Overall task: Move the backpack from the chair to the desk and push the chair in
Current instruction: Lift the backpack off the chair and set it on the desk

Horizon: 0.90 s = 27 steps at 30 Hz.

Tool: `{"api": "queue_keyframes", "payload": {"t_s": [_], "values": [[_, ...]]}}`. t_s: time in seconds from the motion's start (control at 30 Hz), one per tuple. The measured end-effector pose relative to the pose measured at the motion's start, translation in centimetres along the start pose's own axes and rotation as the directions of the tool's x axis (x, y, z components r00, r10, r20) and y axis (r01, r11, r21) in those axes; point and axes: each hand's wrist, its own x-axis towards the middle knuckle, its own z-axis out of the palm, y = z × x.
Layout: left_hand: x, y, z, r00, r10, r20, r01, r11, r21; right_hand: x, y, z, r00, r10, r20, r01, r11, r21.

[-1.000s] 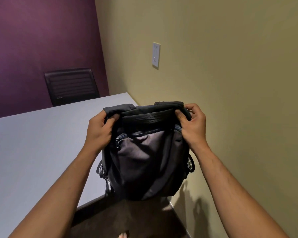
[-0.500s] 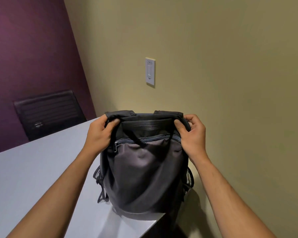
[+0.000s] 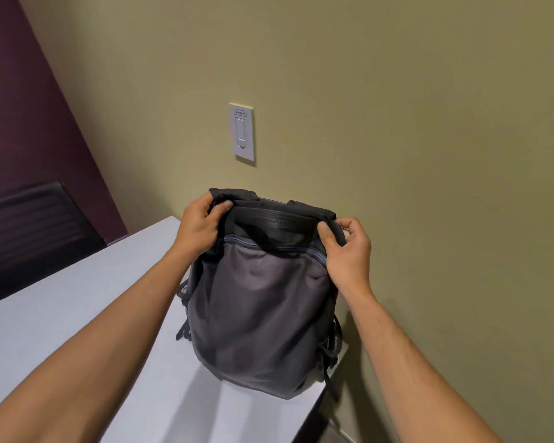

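Note:
A dark grey backpack [image 3: 263, 314] stands upright on the white desk [image 3: 61, 314], close to the desk's right end beside the olive wall. My left hand [image 3: 200, 230] grips the backpack's top left corner. My right hand [image 3: 347, 251] grips its top right corner. Both hands hold the top rim, thumbs toward me. The backpack's base rests on the desk surface near the front right corner. The chair that the backpack came from is out of view.
A black chair [image 3: 36, 231] stands at the desk's far side against the purple wall. A white wall switch [image 3: 242, 132] sits on the olive wall above the backpack. The desk's front right corner [image 3: 314, 407] lies just below the bag.
The backpack has gone from hanging past the desk's front edge to standing on the desk top by the wall. Both hands kept their grip and moved forward with it.

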Motion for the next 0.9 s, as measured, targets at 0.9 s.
{"api": "queue_keyframes", "payload": {"t_s": [0.9], "values": [[2.6, -3.9, 8.0, 0.986, -0.066, 0.155, 0.017, 0.954, 0.299, 0.2, 0.6, -2.1, 0.914, -0.269, -0.304, 0.131, 0.905, -0.405]]}}
